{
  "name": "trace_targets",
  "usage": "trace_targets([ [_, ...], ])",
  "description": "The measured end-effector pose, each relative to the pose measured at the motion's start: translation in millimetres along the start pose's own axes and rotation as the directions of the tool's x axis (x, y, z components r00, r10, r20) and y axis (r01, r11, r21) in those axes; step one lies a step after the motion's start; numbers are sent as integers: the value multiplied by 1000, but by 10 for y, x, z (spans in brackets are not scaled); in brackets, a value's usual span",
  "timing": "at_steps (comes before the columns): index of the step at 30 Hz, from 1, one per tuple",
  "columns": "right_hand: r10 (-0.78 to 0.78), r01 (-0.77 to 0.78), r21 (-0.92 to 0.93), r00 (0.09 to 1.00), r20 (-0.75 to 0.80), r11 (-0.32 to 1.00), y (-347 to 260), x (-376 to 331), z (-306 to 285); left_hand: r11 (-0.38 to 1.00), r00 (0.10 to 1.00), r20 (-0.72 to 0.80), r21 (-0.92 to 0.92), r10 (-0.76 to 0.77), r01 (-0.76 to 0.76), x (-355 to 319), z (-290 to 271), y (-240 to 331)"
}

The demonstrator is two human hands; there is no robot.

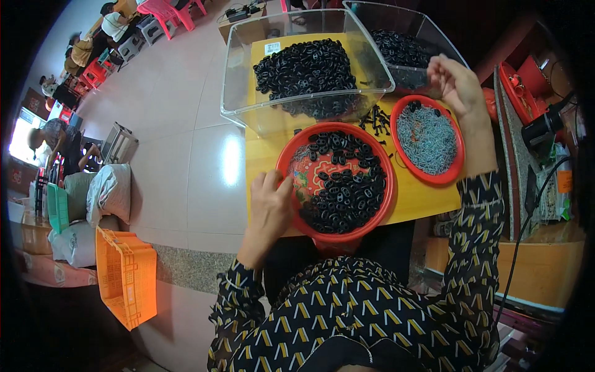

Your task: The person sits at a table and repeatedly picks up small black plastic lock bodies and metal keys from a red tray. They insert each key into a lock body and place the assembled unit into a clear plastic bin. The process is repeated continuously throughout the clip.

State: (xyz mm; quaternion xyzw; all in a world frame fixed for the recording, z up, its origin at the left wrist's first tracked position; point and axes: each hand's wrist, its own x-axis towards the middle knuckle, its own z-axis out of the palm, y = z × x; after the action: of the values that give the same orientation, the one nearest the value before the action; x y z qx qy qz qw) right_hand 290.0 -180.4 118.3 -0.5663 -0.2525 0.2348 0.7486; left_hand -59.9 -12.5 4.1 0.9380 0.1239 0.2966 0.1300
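My left hand [271, 201] is at the left rim of a round red tray [392, 197], its fingers curled inward over the edge. Whatever those fingers hold, if anything, is hidden. Many small black oval parts [342, 199] with holes lie in the tray, over a printed bottom. My right hand [460, 88] is raised above a smaller red dish [455, 172], next to the right clear bin. Its fingers are loosely bent and apart, with nothing visible in them. Small silvery screws [426, 139] fill the dish, with a few black pieces at its far edge.
A clear plastic bin [232, 106] of black oval parts stands on the yellow board [412, 203]; another clear bin [427, 28] is behind right. Black screw-like pieces [377, 120] lie between tray and dish. An orange crate [127, 276] is at left. Several people sit far left.
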Motion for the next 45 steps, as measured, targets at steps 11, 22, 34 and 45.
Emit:
trace_targets([
  [11, 134, -141, -385, 990, -45, 912, 666, -781, 284, 913, 906, 421, 347, 54, -215, 296, 242, -117],
  [22, -145, 377, -845, 926, 348, 380, 1077, -1228, 517, 912, 902, 410, 303, 137, -277, 360, 288, -157],
  [34, -25, 432, -899, 900, 435, -71, 1067, -1139, 615, 924, 883, 441, 249, 159, -291, 323, 347, -207],
  [45, -5, 478, -856, 873, 488, -198, 1232, -1217, 729, 947, 910, 381, 197, 163, -252, 337, 339, -211],
])
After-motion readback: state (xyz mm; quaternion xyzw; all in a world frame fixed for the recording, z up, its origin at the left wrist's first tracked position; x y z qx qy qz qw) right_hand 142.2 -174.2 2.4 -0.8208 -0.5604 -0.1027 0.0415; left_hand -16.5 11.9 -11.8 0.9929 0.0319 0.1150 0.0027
